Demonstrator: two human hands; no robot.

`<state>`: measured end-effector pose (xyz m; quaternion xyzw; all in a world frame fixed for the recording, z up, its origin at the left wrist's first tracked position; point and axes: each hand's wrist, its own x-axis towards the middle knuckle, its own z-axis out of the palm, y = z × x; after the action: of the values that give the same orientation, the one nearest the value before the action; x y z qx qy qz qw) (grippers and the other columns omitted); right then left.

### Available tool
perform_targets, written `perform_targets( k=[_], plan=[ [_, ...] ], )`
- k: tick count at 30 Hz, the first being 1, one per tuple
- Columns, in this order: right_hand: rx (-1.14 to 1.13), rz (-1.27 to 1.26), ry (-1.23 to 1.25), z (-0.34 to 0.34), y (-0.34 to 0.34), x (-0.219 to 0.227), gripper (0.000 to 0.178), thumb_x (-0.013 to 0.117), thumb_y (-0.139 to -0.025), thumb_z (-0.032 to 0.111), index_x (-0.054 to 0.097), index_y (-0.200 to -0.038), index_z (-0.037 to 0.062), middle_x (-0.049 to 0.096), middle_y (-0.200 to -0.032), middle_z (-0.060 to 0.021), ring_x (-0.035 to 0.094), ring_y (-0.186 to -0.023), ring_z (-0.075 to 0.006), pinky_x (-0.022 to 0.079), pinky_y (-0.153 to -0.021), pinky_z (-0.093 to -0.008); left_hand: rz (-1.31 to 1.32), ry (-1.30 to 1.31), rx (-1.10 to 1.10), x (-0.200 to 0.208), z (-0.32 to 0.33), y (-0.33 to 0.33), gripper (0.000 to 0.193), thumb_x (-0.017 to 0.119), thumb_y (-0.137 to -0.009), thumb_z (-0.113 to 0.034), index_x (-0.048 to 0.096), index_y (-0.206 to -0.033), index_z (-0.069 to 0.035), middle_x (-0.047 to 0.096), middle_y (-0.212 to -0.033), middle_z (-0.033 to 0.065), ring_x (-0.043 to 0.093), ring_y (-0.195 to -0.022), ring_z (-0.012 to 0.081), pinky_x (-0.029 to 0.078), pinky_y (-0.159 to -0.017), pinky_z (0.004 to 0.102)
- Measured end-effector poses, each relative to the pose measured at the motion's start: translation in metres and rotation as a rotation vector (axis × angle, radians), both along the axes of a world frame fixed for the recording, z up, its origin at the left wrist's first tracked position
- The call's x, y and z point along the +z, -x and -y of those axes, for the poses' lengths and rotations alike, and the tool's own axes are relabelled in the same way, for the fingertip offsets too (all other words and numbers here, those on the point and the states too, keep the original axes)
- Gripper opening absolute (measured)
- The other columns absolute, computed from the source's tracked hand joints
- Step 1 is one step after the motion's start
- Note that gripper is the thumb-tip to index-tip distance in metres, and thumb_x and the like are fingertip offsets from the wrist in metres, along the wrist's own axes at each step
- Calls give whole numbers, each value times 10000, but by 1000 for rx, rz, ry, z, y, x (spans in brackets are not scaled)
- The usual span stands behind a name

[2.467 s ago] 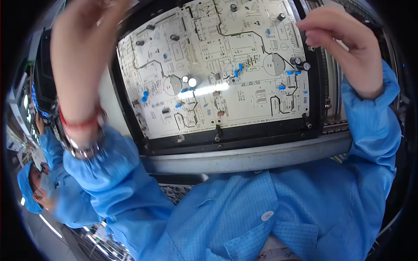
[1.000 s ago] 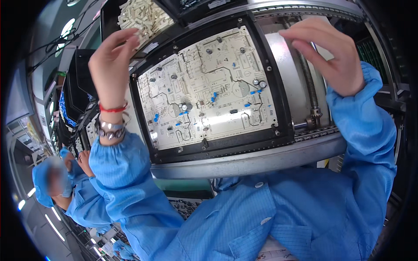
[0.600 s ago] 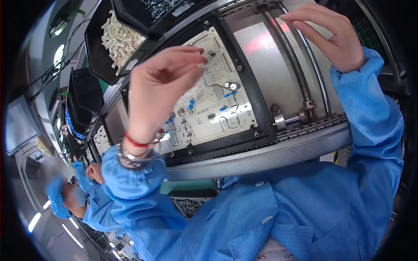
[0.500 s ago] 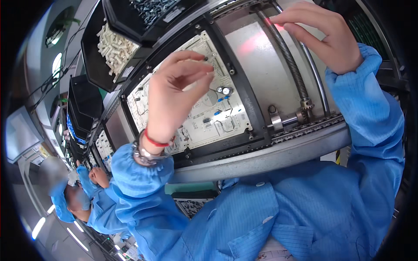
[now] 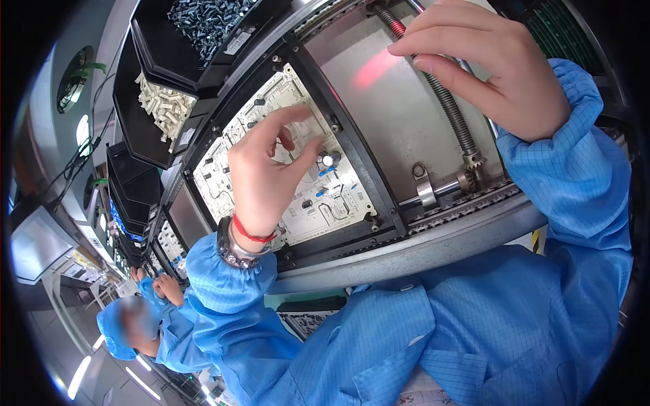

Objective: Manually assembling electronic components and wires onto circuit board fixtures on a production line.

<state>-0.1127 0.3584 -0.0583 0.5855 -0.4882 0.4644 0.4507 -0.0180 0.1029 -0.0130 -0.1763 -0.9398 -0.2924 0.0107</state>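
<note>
My left hand (image 5: 267, 166) hovers over a white circuit board (image 5: 338, 220) set in a black frame (image 5: 369, 172). Its thumb and forefinger are apart, with nothing visible between them; the other fingers curl in. Close to the thumb tip stand round capacitors (image 5: 330, 160), with small blue parts (image 5: 321, 193) below them. To the right, my right hand (image 5: 494, 68) is above a metal plate (image 5: 365, 108) and a threaded rod (image 5: 450, 111). Its fingers reach left, the thumb slightly apart from them, and no held thing shows.
Black bins with dark blue-grey parts (image 5: 203, 27) and white parts (image 5: 162, 111) stand at the far left. A metal rail (image 5: 420, 243) runs along my side. Green boards (image 5: 565, 40) sit at upper right. Another person in blue (image 5: 179, 338) works at lower left.
My left hand has come down closer to the board, its thumb beside the capacitors. My right hand has shifted left and slightly toward me. The whole view has shifted a little.
</note>
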Motion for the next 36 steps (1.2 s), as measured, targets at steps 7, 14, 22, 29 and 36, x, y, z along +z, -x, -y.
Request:
perform_targets(
  k=[7, 14, 22, 29, 36],
  plan=[
    [-16, -4, -10, -2, -4, -5, 141, 645, -793, 4, 674, -931, -9, 651, -870, -108, 600, -783, -265, 497, -676, -341, -35, 73, -17, 1, -1, -3, 301, 746, -700, -29, 657, -987, -43, 660, -811, 62, 530, -589, 137, 460, -546, 263],
    [-41, 23, -36, -5, -3, -3, 111, 644, -799, 10, 676, -902, -16, 657, -859, -113, 606, -781, -266, 503, -685, -333, -61, 136, -88, 4, -8, 5, 260, 731, -686, -12, 641, -929, -31, 641, -845, 77, 569, -689, 214, 482, -630, 320],
    [-375, 759, -704, -36, -33, 34, 128, 595, -879, 51, 658, -976, -3, 646, -938, -134, 625, -868, -265, 491, -771, -333, -90, 73, -231, 7, -3, 2, 66, 647, -725, -16, 613, -780, -8, 582, -803, 125, 570, -818, 335, 474, -703, 398],
    [-270, 1041, -809, -6, -45, 1, 152, 608, -890, 141, 668, -954, 17, 660, -915, -142, 637, -850, -276, 490, -771, -361, 157, 134, -302, 39, 20, -25, 343, 624, -827, -35, 593, -1169, -33, 612, -1080, 183, 573, -1012, 365, 465, -879, 388],
    [-350, 1209, -1151, 69, -108, 22, 461, 513, -937, 404, 557, -1105, -23, 661, -879, -216, 620, -821, -404, 482, -702, -447, -90, -42, -11, 94, 80, -102, 307, 594, -820, 17, 619, -1122, -33, 589, -1204, 170, 550, -1124, 344, 433, -951, 378]
  ],
)
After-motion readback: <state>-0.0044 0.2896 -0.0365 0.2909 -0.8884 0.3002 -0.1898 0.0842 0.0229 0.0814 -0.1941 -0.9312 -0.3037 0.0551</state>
